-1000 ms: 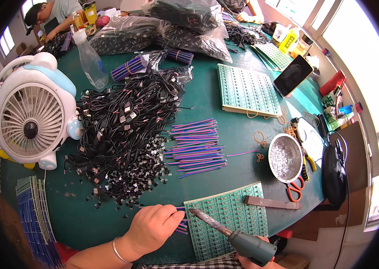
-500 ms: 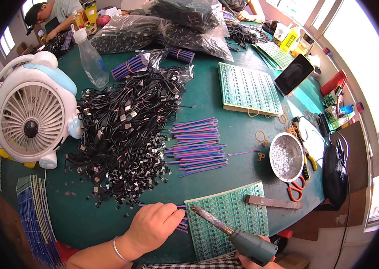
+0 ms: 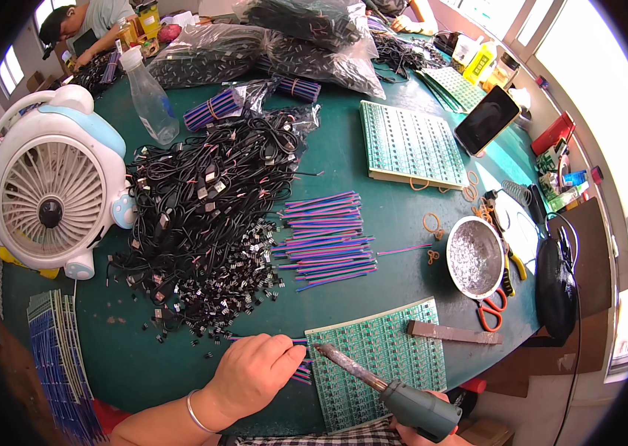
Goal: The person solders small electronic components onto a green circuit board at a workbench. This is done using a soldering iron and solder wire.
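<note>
My left hand (image 3: 254,372) is closed in a pinch at the left edge of a green circuit board panel (image 3: 396,364). Thin blue, pink and black wires (image 3: 301,372) stick out from under and beside its fingers, against that edge. My right hand (image 3: 427,437) grips the dark green handle of a soldering iron (image 3: 416,409), which hides part of the hand. The iron slants up and left across the panel, its worn tip at the upper left edge, close to my left fingertips. Whether the tip touches a wire is too small to tell. A brown bar (image 3: 455,334) lies across the panel's right side.
Beyond my hands lie loose wires (image 3: 329,238) and a heap of black cables (image 3: 202,193). A fan (image 3: 50,186) stands left, near wired boards (image 3: 65,364). To the right are a metal bowl (image 3: 475,256), scissors (image 3: 491,316), stacked panels (image 3: 414,145) and a phone (image 3: 487,123).
</note>
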Motion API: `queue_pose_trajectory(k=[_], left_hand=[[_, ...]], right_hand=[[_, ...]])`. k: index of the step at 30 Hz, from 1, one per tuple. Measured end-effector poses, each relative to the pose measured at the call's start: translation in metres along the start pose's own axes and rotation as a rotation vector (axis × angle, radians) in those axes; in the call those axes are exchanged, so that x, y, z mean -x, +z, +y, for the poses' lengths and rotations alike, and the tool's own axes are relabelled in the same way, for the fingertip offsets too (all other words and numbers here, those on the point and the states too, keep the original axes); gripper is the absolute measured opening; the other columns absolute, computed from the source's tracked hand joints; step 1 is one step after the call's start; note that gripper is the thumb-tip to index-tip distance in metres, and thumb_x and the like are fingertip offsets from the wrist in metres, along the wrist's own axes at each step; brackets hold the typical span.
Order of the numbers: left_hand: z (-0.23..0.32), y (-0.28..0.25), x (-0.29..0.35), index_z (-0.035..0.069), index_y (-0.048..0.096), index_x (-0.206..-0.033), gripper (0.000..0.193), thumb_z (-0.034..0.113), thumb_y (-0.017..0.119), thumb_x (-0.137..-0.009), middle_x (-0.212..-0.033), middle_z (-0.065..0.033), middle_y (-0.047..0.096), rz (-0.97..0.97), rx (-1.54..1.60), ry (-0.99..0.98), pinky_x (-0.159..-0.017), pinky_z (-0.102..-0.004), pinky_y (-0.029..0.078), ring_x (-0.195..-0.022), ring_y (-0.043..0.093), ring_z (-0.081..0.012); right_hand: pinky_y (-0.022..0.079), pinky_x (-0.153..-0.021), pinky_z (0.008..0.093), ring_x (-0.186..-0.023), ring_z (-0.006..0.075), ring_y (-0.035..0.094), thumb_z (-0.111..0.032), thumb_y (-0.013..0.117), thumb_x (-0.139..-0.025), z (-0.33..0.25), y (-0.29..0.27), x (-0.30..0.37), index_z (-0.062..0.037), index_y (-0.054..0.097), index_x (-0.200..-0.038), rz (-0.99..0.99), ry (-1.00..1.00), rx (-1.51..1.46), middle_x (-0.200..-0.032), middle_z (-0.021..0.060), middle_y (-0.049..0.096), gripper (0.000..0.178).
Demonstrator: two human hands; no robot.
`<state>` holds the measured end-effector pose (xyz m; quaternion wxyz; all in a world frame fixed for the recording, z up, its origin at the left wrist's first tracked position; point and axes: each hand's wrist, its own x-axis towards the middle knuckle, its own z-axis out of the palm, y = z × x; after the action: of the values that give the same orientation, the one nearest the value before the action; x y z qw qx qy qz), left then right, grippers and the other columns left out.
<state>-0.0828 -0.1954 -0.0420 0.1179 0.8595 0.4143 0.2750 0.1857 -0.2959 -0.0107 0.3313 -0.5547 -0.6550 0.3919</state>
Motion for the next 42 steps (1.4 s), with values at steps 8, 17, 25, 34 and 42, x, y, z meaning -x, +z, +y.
queue_pose_trajectory(k=[8, 17, 25, 34, 42], left_hand=[[-0.001, 0.000, 0.001, 0.007, 0.064, -0.084, 0.017, 0.006, 0.061, -0.067, -0.080, -0.0030, 0.056, -0.002, 0.000, 0.005, -0.051, -0.0303, 0.043, -0.062, 0.054, -0.0190], [0.000, 0.000, 0.001, 0.007, 0.064, -0.084, 0.017, 0.007, 0.062, -0.068, -0.081, -0.0028, 0.056, -0.008, -0.001, 0.005, -0.051, -0.0304, 0.043, -0.062, 0.055, -0.0189], [-0.002, 0.001, 0.001, 0.007, 0.064, -0.084, 0.016, 0.007, 0.062, -0.068, -0.081, -0.0031, 0.055, -0.001, 0.007, 0.008, -0.051, -0.0304, 0.043, -0.061, 0.054, -0.0190], [0.000, 0.000, 0.000, 0.006, 0.064, -0.084, 0.016, 0.006, 0.061, -0.068, -0.079, -0.0037, 0.056, -0.004, -0.006, 0.008, -0.051, -0.0305, 0.044, -0.062, 0.055, -0.0193], [0.002, -0.002, -0.001, 0.006, 0.063, -0.085, 0.017, 0.007, 0.060, -0.069, -0.079, -0.0033, 0.057, -0.019, -0.047, 0.021, -0.051, -0.0302, 0.043, -0.062, 0.055, -0.0187]], right_hand=[[0.046, -0.071, 0.0362, -0.081, 0.0293, 0.058, -0.006, 0.066, -0.074, -0.006, 0.002, -0.004, 0.0022, 0.059, -0.100, 0.011, 0.030, -0.024, -0.094, 0.0153, 0.060, 0.028], [0.045, -0.076, 0.0380, -0.088, 0.0302, 0.058, -0.006, 0.067, -0.073, 0.009, 0.000, 0.008, 0.0016, 0.059, -0.103, -0.023, 0.040, 0.016, -0.098, 0.0166, 0.060, 0.032], [0.045, -0.076, 0.0378, -0.087, 0.0310, 0.058, -0.006, 0.067, -0.072, 0.001, 0.001, 0.004, 0.0021, 0.059, -0.103, -0.003, 0.047, -0.003, -0.098, 0.0170, 0.060, 0.033], [0.045, -0.072, 0.0378, -0.082, 0.0311, 0.058, -0.007, 0.067, -0.072, 0.006, 0.004, 0.005, 0.0028, 0.060, -0.098, 0.037, 0.020, 0.064, -0.092, 0.0162, 0.061, 0.028], [0.046, -0.073, 0.0379, -0.082, 0.0307, 0.059, -0.004, 0.067, -0.072, 0.003, 0.007, 0.002, 0.0016, 0.061, -0.097, 0.059, 0.030, -0.025, -0.091, 0.0158, 0.061, 0.026]])
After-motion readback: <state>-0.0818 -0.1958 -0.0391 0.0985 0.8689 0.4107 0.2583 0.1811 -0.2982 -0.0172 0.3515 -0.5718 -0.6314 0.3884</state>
